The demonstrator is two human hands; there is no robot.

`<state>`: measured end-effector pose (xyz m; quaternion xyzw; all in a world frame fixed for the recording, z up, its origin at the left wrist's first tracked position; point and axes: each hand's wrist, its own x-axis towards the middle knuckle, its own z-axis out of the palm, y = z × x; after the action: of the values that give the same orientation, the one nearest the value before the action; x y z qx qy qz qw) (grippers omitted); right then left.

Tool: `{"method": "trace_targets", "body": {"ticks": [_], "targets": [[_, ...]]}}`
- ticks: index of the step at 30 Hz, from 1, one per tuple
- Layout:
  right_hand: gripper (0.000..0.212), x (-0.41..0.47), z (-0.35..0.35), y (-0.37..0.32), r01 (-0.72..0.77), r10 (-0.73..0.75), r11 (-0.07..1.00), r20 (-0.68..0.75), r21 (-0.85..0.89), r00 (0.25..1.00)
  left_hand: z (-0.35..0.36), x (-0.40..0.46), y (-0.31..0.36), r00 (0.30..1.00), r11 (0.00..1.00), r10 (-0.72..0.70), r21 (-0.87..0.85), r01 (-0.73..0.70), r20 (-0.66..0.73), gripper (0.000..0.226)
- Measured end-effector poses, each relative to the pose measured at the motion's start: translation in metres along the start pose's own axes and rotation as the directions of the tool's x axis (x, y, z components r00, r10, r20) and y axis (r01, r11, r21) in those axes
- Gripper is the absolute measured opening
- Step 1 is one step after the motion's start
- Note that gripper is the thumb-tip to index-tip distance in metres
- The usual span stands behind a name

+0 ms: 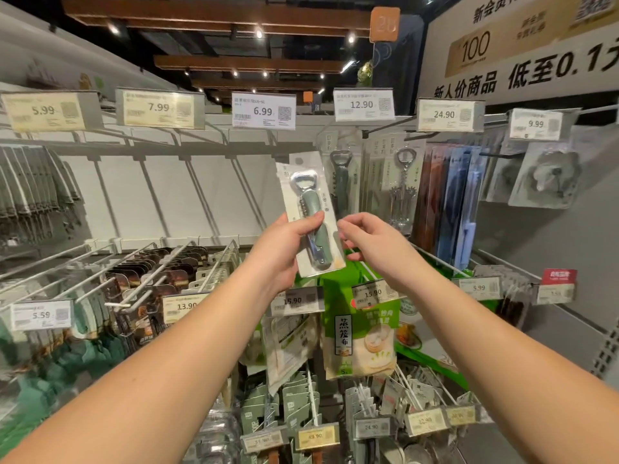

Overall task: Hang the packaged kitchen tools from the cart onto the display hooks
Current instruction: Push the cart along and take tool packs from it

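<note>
Price tags run along the top rail, reading 5.99 [43, 111], 7.99 [159, 107], 6.99 [263, 111], 12.90 [361, 104], 24.90 [444, 114] and 9.99 [536, 123]; lower tags show 5.59, 13.90, 15.90 twice and 5.99. A white banner [522, 55] at upper right carries "100" and large Chinese characters ending "0.1". The packaged bottle opener [310, 217], a green-handled tool with a metal head on a white card under clear plastic, is held up in front of the shelf, tilted slightly left, just below the 6.99 tag and just beside identical openers [341, 182] hanging under 12.90. The left hand [283, 251] grips the pack's lower half, thumb across the front and fingers curled behind. The right hand [371, 242] is at the pack's right edge with fingers loosely bent and close together; whether they pinch the card cannot be told. Both bare forearms reach up from the bottom corners. Bare white hooks [207, 202] slope down left of the pack, packaged corkscrews [403, 189] hang to the right, and a green steamer-cloth pack [360, 333] hangs below the hands.
</note>
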<state>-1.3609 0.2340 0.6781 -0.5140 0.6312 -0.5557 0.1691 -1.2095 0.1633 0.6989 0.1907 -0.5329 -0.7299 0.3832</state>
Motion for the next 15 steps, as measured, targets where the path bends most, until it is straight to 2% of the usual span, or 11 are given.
{"method": "trace_targets", "body": {"ticks": [4, 10, 12, 15], "targets": [[0.016, -0.003, -0.012, 0.004, 0.000, 0.003, 0.999, -0.061, 0.047, 0.998, 0.020, 0.002, -0.003, 0.999, 0.998, -0.016, 0.057, 0.014, 0.035, 0.033], [0.033, -0.009, -0.026, 0.008, 0.020, -0.017, 0.999, -0.091, 0.034, 0.996, 0.041, -0.001, -0.005, 0.992, 0.993, -0.019, 0.116, 0.005, 0.122, 0.017], [0.038, -0.008, -0.030, 0.007, 0.014, -0.009, 0.998, -0.098, 0.054, 0.995, 0.042, 0.000, -0.002, 0.994, 0.987, 0.007, 0.156, -0.023, 0.106, 0.019], [0.024, -0.004, -0.036, 0.003, -0.001, 0.012, 0.993, -0.096, 0.120, 0.995, 0.037, 0.008, 0.002, 0.995, 0.962, 0.088, 0.256, -0.094, 0.037, 0.022]]}}
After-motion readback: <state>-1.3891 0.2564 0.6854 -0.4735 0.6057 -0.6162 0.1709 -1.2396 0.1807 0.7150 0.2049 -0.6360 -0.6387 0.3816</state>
